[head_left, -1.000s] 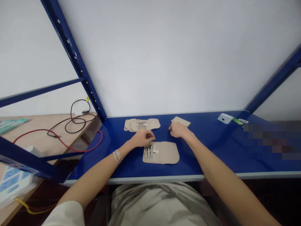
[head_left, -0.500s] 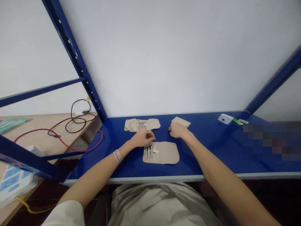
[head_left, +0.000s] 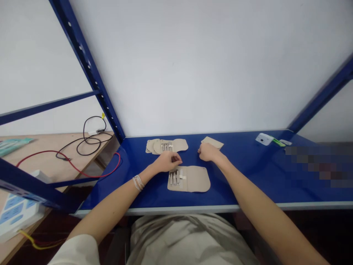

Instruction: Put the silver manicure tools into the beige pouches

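Note:
An open beige manicure case (head_left: pixel 198 179) lies flat in front of me, with several small metal tools (head_left: pixel 174 178) in slots on its left half. My left hand (head_left: pixel 167 161) is just above the case's upper left edge. Its fingers are loosely curled with a gap towards the thumb, and I see nothing between them. My right hand (head_left: pixel 209 152) has its fingers closed, low over the table at the near side of a folded beige case (head_left: pixel 214 142). Whatever those fingers hold, if anything, is hidden.
Behind my left hand, several beige cases (head_left: pixel 180 145) overlap, one open with metal tools. A white camera-like item (head_left: pixel 264 139) and a green item (head_left: pixel 277 141) sit at the right on the blue table (head_left: pixel 248 173). Cables (head_left: pixel 91 140) and a power strip (head_left: pixel 20 217) occupy the left bench.

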`<state>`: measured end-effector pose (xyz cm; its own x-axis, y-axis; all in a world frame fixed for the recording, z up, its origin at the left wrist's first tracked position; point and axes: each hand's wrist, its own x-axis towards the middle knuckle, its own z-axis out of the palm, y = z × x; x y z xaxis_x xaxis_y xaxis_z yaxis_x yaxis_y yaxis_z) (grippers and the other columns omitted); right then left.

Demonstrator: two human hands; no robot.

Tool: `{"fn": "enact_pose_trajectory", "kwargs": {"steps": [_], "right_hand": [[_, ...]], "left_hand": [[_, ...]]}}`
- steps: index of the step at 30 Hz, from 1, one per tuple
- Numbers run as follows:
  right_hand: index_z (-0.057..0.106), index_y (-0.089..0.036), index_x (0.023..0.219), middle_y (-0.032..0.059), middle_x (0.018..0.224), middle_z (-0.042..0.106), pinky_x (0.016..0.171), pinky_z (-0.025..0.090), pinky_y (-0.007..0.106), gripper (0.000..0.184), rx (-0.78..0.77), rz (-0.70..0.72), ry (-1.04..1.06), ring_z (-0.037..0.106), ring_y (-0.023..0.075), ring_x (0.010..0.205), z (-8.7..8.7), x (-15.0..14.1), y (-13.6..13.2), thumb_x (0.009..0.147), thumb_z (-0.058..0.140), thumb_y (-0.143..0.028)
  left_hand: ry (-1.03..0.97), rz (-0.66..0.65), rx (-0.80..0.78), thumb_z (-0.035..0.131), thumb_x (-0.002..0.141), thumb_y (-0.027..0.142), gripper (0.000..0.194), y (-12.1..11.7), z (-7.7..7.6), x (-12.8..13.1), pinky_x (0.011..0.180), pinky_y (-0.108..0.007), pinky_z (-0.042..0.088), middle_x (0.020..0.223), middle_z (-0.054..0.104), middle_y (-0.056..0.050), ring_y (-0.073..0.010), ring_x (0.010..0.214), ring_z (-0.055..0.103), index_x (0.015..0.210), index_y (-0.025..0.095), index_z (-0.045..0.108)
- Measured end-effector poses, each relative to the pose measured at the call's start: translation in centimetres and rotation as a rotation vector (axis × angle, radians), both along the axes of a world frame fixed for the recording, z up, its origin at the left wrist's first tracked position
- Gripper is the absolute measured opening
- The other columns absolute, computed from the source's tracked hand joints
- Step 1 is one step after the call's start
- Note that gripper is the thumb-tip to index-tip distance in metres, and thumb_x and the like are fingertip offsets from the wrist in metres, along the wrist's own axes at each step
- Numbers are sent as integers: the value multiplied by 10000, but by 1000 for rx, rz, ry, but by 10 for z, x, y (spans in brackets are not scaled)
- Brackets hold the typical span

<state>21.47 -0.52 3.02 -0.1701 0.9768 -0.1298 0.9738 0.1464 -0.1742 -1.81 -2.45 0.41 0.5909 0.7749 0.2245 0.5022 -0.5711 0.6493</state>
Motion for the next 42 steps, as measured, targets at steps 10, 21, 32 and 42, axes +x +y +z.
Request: {"fn": "enact_pose_trajectory", "kwargs": {"steps": [10, 21, 32, 42], "right_hand": [[712, -83, 1000, 126, 763, 739, 535, 517, 233, 375, -52, -118, 143, 694, 208, 626, 1, 3, 0, 649, 583, -49], [651, -62, 1086, 127, 661, 719, 469, 517, 227, 421, -122, -223, 296, 661, 190, 507, -1, 2, 0, 669, 596, -43], [611, -40, 1183, 138, 671, 721, 463, 512, 226, 499, -133, -225, 279, 664, 191, 507, -3, 3, 2, 684, 600, -46], [625, -68, 1147, 120, 725, 721, 540, 493, 235, 454, -37, -152, 134, 679, 197, 618, 1, 3, -2, 694, 606, -74]], "left_hand": [[11, 14, -9, 618, 793, 286, 163, 0, -1, 0, 659, -239, 490, 730, 706, -38, -142, 665, 637, 800, 148, 704], [14, 5, 1, 621, 794, 275, 155, 1, -1, -1, 660, -235, 484, 729, 707, -37, -136, 661, 636, 801, 146, 705], [27, 16, 0, 617, 793, 276, 154, 0, 0, 0, 672, -245, 491, 739, 712, -39, -141, 670, 638, 796, 148, 705], [13, 11, -7, 621, 788, 262, 144, -1, 2, 1, 658, -236, 487, 728, 709, -38, -140, 661, 639, 790, 144, 703]]}}
